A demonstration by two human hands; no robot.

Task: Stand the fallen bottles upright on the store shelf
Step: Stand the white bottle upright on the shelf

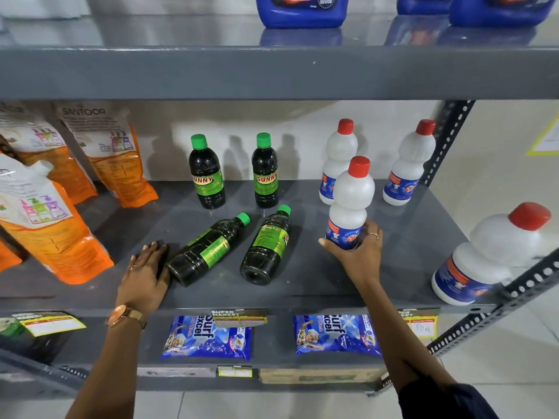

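Observation:
On the grey middle shelf [408, 237], two dark bottles with green caps lie on their sides: one [208, 249] at centre-left, the other [267, 246] just right of it. Behind them two more dark bottles [207, 173] [265, 172] stand upright. My right hand [358, 252] grips the base of a white red-capped bottle [351, 204], which is upright. My left hand [145, 273] rests flat on the shelf, fingers apart, touching the base end of the left fallen bottle. Two white bottles [337, 164] [410, 164] stand at the back right; a fourth [490, 255] stands at the front right corner.
Orange refill pouches [45, 219] lean at the left of the shelf. Blue jugs [302, 10] stand on the shelf above. Blue detergent packets [208, 337] lie on the shelf below. A perforated metal upright [447, 140] frames the right side.

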